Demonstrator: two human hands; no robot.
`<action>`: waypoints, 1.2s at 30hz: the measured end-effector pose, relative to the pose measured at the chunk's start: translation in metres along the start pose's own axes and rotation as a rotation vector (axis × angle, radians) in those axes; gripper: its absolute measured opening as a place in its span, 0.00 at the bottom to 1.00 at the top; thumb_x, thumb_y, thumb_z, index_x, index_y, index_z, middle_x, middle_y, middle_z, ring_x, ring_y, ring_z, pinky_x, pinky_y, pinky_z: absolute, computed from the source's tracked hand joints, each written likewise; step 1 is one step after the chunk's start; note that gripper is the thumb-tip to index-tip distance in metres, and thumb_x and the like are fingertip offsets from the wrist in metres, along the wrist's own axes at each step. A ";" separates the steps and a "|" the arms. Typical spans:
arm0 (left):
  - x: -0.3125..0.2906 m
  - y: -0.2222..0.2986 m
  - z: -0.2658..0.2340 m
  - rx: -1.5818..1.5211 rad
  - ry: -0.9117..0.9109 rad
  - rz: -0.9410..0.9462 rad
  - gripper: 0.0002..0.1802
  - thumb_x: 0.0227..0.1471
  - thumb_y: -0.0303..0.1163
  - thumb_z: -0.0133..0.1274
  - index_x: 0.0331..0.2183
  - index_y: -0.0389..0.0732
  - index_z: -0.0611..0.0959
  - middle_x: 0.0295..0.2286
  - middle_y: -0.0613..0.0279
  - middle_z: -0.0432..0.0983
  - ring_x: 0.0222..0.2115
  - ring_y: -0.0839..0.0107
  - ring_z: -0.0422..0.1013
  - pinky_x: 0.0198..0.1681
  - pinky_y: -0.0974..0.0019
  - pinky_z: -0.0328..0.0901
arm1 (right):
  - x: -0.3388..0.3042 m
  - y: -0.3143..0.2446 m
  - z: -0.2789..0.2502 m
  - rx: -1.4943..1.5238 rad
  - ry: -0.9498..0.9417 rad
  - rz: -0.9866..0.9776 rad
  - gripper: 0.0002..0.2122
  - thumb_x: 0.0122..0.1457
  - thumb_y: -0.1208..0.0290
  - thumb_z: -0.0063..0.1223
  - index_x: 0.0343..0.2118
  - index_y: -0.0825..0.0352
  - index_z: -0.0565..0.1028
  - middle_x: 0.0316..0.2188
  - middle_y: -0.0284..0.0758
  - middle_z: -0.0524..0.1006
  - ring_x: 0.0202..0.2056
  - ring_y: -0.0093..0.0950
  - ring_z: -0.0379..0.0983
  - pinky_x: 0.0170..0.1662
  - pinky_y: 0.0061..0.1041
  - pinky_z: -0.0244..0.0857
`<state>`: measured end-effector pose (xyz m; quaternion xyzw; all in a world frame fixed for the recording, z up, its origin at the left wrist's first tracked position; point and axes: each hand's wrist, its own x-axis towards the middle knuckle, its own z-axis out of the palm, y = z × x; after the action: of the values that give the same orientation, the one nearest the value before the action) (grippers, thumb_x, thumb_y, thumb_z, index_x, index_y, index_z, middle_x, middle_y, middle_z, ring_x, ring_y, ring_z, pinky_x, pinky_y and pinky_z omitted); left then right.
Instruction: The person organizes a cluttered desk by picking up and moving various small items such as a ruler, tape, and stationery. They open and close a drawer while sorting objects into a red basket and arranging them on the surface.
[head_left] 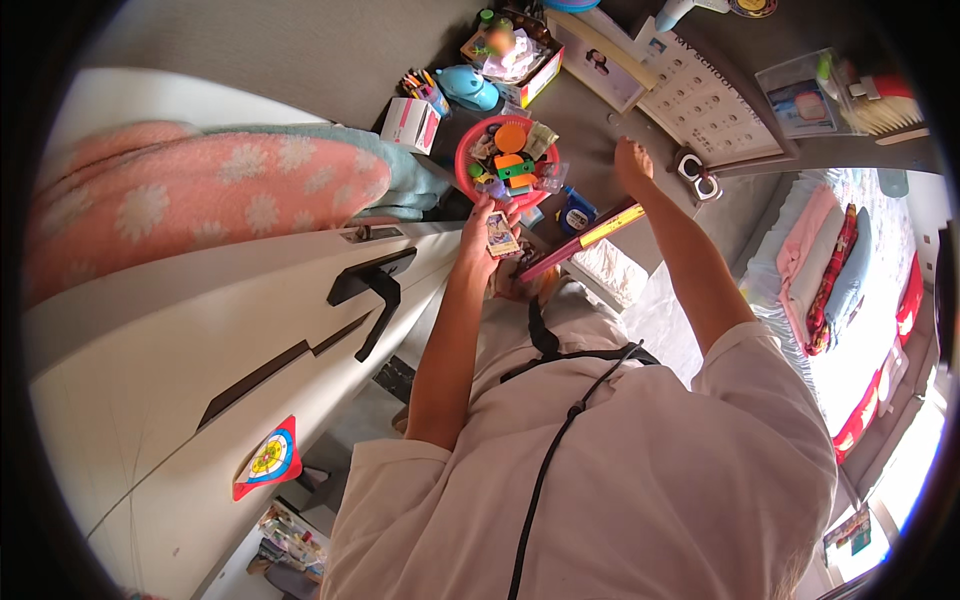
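My left hand (484, 232) is closed around a small illustrated card (501, 234), its picture side facing up. It is just below a red round basket (463, 172) filled with small toys, among them an orange disc (510, 137) and an orange and green block piece (515, 170). Farther right, my right hand (634, 166) reaches over the grey desk, its fingers curled together. Whatever those fingers may hold is hidden. Between my hands, near the desk's front, is a blue tape-measure-like object (577, 212).
An open drawer with a dark red front edge (560, 258) lies close to my body. Beyond the basket are a blue toy (467, 88), a pencil holder (428, 93) and a pink-white box (411, 124). A white door with a black handle (372, 288) stands at left, a bed (850, 260) at right.
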<state>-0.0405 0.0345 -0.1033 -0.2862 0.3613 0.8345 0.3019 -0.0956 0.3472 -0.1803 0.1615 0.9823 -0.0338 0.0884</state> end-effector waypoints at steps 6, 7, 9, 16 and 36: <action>0.006 0.000 -0.002 -0.015 -0.019 0.002 0.14 0.52 0.44 0.47 0.38 0.48 0.72 0.31 0.63 0.74 0.31 0.67 0.71 0.31 0.62 0.65 | -0.012 -0.053 -0.056 0.618 -0.082 -0.034 0.13 0.45 0.71 0.52 0.35 0.67 0.69 0.31 0.42 0.75 0.36 0.37 0.73 0.39 0.32 0.67; 0.003 -0.001 0.002 -0.007 0.012 -0.005 0.14 0.52 0.44 0.47 0.37 0.47 0.72 0.30 0.63 0.75 0.30 0.68 0.71 0.31 0.63 0.65 | -0.020 -0.067 -0.082 0.741 -0.108 -0.083 0.12 0.44 0.71 0.52 0.34 0.67 0.70 0.30 0.42 0.75 0.36 0.36 0.73 0.38 0.31 0.66; 0.008 -0.004 -0.004 -0.026 -0.029 0.005 0.14 0.51 0.45 0.48 0.36 0.47 0.73 0.30 0.63 0.75 0.29 0.69 0.71 0.31 0.64 0.65 | -0.020 -0.085 -0.094 0.865 -0.168 -0.262 0.13 0.43 0.69 0.53 0.34 0.66 0.71 0.28 0.40 0.76 0.34 0.35 0.73 0.38 0.32 0.66; -0.002 0.003 0.003 -0.011 -0.019 0.011 0.15 0.51 0.45 0.48 0.38 0.48 0.72 0.31 0.63 0.75 0.30 0.68 0.71 0.30 0.64 0.66 | 0.028 -0.049 -0.037 0.376 0.179 -0.119 0.13 0.47 0.70 0.48 0.38 0.64 0.71 0.43 0.37 0.68 0.48 0.37 0.63 0.46 0.30 0.63; 0.007 0.004 -0.014 -0.032 -0.090 0.017 0.13 0.52 0.43 0.47 0.39 0.50 0.72 0.33 0.61 0.75 0.32 0.67 0.71 0.32 0.62 0.66 | 0.008 -0.064 -0.042 0.932 -0.174 -0.165 0.11 0.44 0.63 0.57 0.30 0.63 0.76 0.26 0.37 0.76 0.29 0.35 0.73 0.35 0.29 0.66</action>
<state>-0.0439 0.0236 -0.1145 -0.2498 0.3365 0.8548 0.3062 -0.1301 0.2932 -0.1381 0.1019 0.8611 -0.4906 0.0856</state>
